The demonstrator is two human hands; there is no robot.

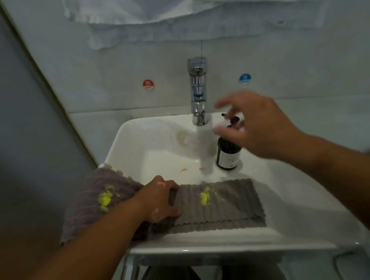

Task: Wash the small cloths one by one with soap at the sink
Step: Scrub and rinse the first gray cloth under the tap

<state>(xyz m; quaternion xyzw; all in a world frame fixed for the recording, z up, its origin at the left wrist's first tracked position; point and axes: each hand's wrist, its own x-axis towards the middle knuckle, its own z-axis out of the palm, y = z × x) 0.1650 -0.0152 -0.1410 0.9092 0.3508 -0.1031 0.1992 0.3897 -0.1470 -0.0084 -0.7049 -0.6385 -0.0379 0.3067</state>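
A grey ribbed cloth with a yellow stain lies folded in the near part of the white sink. My left hand grips its left edge, thumb under the fold. A purple cloth, also stained yellow, is draped over the sink's left rim. A dark soap pump bottle stands inside the sink at the right of the tap. My right hand hovers over the bottle's pump with fingers spread and blurred; it holds nothing that I can see.
A chrome tap rises at the back of the sink, with a red hot sticker and a blue cold sticker on the wall. White towels hang above. Orange specks lie on the sink floor.
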